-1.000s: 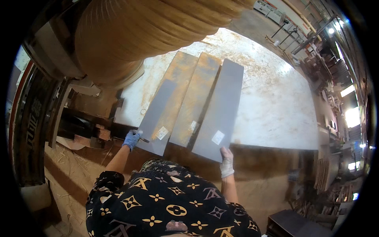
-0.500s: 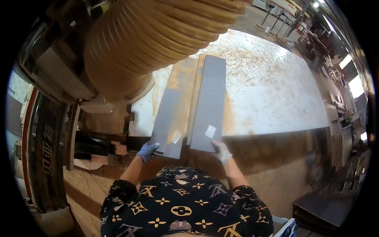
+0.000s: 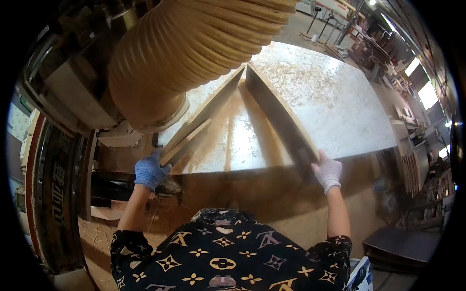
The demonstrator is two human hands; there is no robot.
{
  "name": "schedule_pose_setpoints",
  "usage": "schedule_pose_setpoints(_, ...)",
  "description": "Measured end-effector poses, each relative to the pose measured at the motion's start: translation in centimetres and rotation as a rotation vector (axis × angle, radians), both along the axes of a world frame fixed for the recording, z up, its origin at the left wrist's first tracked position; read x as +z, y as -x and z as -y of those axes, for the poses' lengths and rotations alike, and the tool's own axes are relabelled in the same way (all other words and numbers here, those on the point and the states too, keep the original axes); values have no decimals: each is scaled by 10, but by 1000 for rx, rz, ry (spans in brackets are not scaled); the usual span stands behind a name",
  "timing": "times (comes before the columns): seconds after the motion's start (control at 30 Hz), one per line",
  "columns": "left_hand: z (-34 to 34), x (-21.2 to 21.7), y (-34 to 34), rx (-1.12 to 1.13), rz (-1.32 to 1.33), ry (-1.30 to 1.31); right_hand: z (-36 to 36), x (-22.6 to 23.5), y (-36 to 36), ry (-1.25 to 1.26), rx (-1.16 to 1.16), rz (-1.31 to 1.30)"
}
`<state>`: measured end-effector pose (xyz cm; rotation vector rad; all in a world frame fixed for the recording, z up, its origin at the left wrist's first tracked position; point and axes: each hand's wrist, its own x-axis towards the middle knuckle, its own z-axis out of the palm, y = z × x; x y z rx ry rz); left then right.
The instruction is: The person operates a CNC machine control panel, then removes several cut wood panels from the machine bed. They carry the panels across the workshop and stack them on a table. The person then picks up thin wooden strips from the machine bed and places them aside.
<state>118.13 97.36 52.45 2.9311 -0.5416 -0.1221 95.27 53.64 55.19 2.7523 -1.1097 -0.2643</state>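
Observation:
Two long dark panels stand on edge on the white worktable (image 3: 340, 116), their far ends close together and their near ends spread apart. My left hand (image 3: 150, 172), in a blue glove, is closed round the near end of the left panel (image 3: 206, 109). A shorter strip (image 3: 188, 141) lies along that panel's inner side, and its near end is also at my left hand. My right hand (image 3: 328, 170), in a pale glove, grips the near end of the right panel (image 3: 279, 119), thumb over its upper edge. Brown dust covers the table between the panels.
A thick yellow ribbed hose (image 3: 194, 53) hangs over the table's left part, close to the left panel. At the left is a dark machine rail (image 3: 54, 186). Dark boards (image 3: 403, 247) are stacked at the lower right. Wood pieces line the right side of the workshop.
The two panels lay nearly flat side by side; now they are tipped up on edge. Their near ends have swung apart, with my left hand going left and my right hand going right.

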Motion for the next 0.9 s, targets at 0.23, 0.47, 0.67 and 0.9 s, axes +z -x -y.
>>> schedule_pose_setpoints(0.23,-28,-78,-15,129,-552,763,12,-53,19,-430,-68,357)
schedule_pose_setpoints(0.47,-17,-240,40,459,-999,1372,-48,-159,35,-1309,-402,1026)
schedule_pose_setpoints(0.67,-22,-257,47,350,-361,921,-38,-247,50,-1589,-581,824)
schedule_pose_setpoints(0.9,15,-163,59,-286,38,55,-24,-258,14,-1882,-507,779)
